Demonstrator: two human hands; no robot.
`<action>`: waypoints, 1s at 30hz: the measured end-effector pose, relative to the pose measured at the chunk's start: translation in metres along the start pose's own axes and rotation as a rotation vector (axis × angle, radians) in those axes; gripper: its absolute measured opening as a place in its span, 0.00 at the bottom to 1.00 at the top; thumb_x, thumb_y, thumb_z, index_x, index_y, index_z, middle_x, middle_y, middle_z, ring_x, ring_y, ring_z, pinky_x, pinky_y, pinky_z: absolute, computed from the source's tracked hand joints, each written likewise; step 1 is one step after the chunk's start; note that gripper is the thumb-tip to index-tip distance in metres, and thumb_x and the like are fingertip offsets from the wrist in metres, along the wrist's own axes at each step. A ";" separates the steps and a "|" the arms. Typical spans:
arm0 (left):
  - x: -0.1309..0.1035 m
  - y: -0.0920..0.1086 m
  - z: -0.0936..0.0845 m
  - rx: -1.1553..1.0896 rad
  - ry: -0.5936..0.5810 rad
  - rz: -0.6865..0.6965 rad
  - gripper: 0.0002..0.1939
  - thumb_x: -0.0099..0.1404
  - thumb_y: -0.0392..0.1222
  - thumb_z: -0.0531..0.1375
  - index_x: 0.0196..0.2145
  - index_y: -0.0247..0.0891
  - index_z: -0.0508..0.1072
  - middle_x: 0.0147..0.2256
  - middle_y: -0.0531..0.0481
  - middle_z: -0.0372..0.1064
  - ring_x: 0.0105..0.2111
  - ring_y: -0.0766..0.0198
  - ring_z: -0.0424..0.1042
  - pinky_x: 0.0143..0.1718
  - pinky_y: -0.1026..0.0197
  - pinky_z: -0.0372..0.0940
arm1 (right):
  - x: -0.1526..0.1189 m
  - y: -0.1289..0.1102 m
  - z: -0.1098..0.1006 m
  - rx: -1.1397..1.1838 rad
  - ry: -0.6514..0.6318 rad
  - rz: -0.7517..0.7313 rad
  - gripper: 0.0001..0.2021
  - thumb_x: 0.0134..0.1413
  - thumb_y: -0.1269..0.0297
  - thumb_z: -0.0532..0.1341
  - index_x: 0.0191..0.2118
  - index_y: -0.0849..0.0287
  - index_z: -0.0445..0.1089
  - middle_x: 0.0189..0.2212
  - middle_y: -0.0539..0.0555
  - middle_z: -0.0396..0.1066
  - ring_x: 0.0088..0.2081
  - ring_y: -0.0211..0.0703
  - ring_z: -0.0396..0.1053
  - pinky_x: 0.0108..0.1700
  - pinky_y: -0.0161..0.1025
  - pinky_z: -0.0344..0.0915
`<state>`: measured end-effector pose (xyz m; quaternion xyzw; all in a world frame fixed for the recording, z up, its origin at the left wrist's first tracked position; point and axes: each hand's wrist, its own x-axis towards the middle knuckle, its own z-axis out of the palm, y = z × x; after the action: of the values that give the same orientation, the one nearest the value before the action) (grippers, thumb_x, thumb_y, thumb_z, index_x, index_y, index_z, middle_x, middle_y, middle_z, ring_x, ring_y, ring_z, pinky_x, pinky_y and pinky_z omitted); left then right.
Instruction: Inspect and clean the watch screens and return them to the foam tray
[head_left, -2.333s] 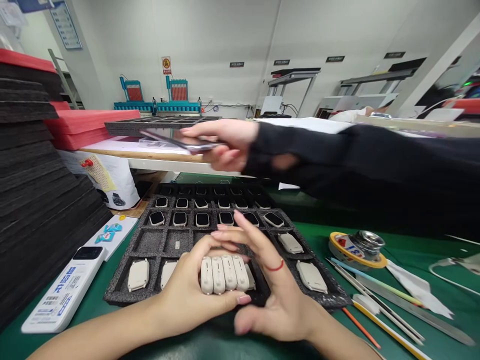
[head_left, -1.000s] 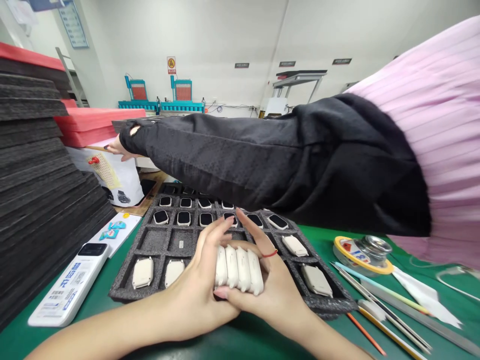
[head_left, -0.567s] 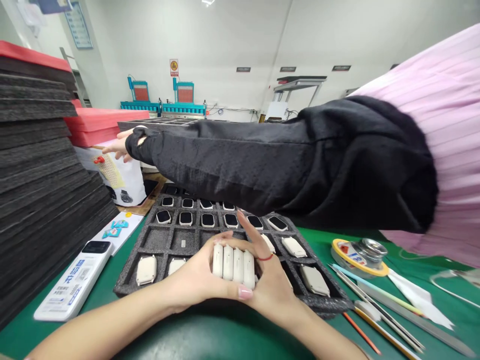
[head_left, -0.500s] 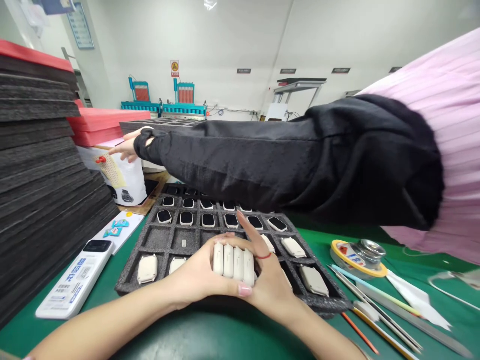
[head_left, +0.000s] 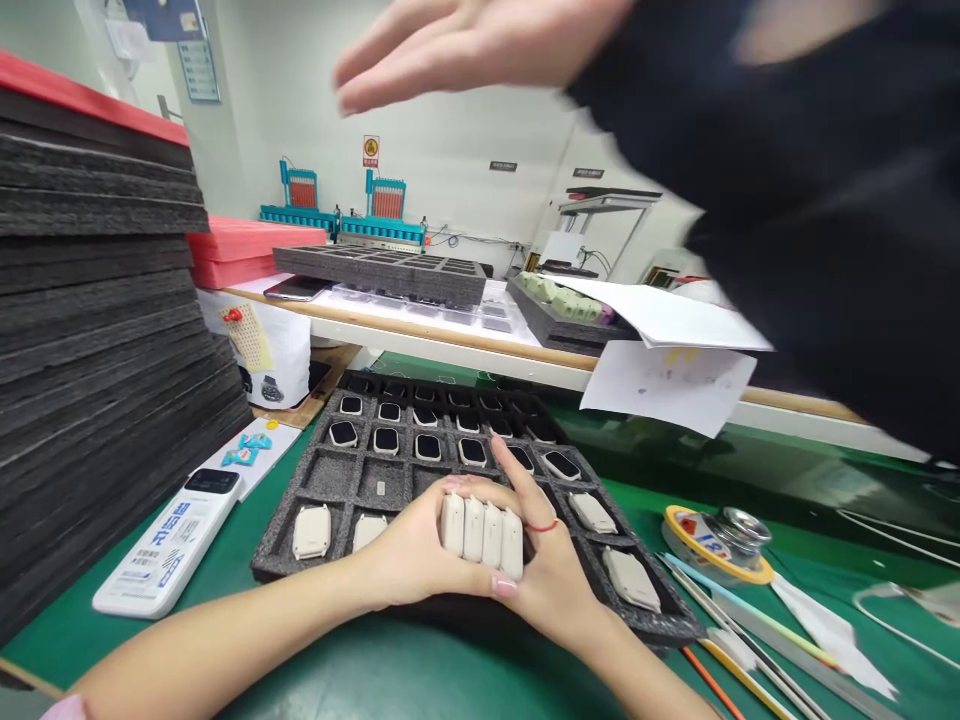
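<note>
A row of several cream-white smartwatch cases (head_left: 482,538), standing side by side on edge, is clasped between my two hands above the near side of a dark foam tray (head_left: 279,530). My left hand (head_left: 409,550) closes round the row from the left. From the right, my right hand (head_left: 559,580) grips it with the thumb along the bottom, its index finger stretched out over the tray. Watches with dark screens (head_left: 428,447) sit in the tray's far rows. In the near rows and at the right lie pale cases (head_left: 632,580) with no dark screen showing.
Another person's hand (head_left: 480,50) and black sleeve reach in overhead. Stacked foam trays (head_left: 97,330) rise at left beside a white handheld device (head_left: 169,545). Tweezers (head_left: 742,620), a pencil-like stick and a tape roll (head_left: 712,545) lie at right. A shelf (head_left: 450,345) runs behind.
The other person's black-sleeved arm has lifted from across the tray to the upper right, uncovering the shelf and the tray's far rows. My hands keep their hold; the view has shifted slightly.
</note>
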<state>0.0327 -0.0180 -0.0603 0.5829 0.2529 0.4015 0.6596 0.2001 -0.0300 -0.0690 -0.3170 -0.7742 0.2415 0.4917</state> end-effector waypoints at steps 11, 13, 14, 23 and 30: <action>0.000 -0.004 0.006 -0.061 0.114 -0.121 0.31 0.43 0.41 0.76 0.43 0.38 0.68 0.40 0.49 0.74 0.45 0.54 0.73 0.47 0.54 0.68 | 0.002 0.004 0.000 -0.129 -0.138 -0.157 0.47 0.59 0.67 0.64 0.73 0.49 0.32 0.53 0.56 0.74 0.59 0.50 0.69 0.63 0.54 0.63; 0.000 -0.003 0.008 -0.012 0.144 -0.132 0.29 0.45 0.40 0.76 0.42 0.38 0.69 0.40 0.49 0.75 0.44 0.54 0.74 0.47 0.54 0.68 | 0.003 0.001 -0.004 -0.149 -0.191 -0.136 0.46 0.58 0.66 0.65 0.72 0.48 0.35 0.58 0.58 0.70 0.62 0.51 0.65 0.64 0.55 0.60; -0.001 -0.002 0.009 0.026 0.154 -0.136 0.28 0.46 0.40 0.75 0.43 0.37 0.71 0.40 0.49 0.75 0.44 0.54 0.74 0.47 0.54 0.68 | 0.004 -0.001 -0.007 -0.147 -0.217 -0.123 0.47 0.57 0.62 0.68 0.72 0.48 0.36 0.61 0.58 0.66 0.63 0.52 0.63 0.65 0.54 0.59; -0.012 0.006 0.016 0.248 0.158 -0.076 0.23 0.49 0.39 0.74 0.44 0.41 0.76 0.45 0.48 0.77 0.45 0.54 0.74 0.46 0.57 0.68 | 0.012 -0.011 -0.052 0.096 0.036 0.035 0.17 0.69 0.53 0.54 0.57 0.49 0.67 0.51 0.55 0.73 0.54 0.47 0.71 0.58 0.45 0.67; -0.009 0.006 0.013 0.118 0.124 -0.062 0.24 0.48 0.38 0.75 0.43 0.42 0.76 0.45 0.48 0.77 0.47 0.54 0.74 0.50 0.57 0.66 | 0.021 -0.025 -0.069 -0.031 -0.075 -0.150 0.08 0.54 0.58 0.70 0.34 0.54 0.72 0.36 0.53 0.77 0.41 0.46 0.76 0.48 0.44 0.74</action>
<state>0.0366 -0.0323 -0.0530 0.5865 0.3345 0.4006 0.6193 0.2507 -0.0270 -0.0113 -0.2567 -0.8172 0.2036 0.4741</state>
